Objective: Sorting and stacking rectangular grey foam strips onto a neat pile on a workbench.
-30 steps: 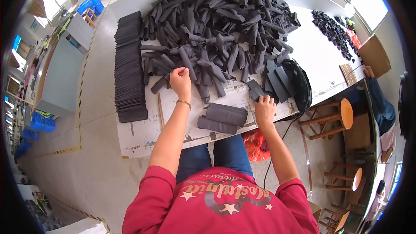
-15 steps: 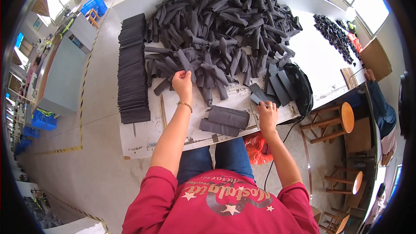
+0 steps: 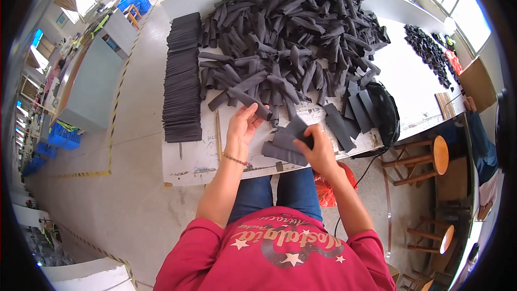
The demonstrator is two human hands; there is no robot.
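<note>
Room: a workshop with a pale floor; wooden stools stand at the right side.
Table: the table is white and worn, with dark marks; a big heap of dark tubes covers its far middle part, and a neat stack of dark flat pieces runs along its left.
Tube: the tube is dark grey, narrow and soft-looking; it lies slanting at the near edge of the heap, and its near end is at the left hand.
Panel: the panel is flat and dark grey; it is tilted in the right hand, over the folded pieces near the front edge of the table.
Left fingers: the thumb and forefinger come together at the near end of the tube, the others are half curled; how firm the hold is, I cannot tell.
Right fingers: they are bent round the right part of the panel, with the thumb on the near side, so it is gripped.
Loose sheets: these dark sheets lie beside a black bag, to the right of the right hand.
Change: half a second earlier, the right hand is at the loose sheets; now it is more to the left, the tube is drawn nearer to the person, and the two hands are closer together.
</note>
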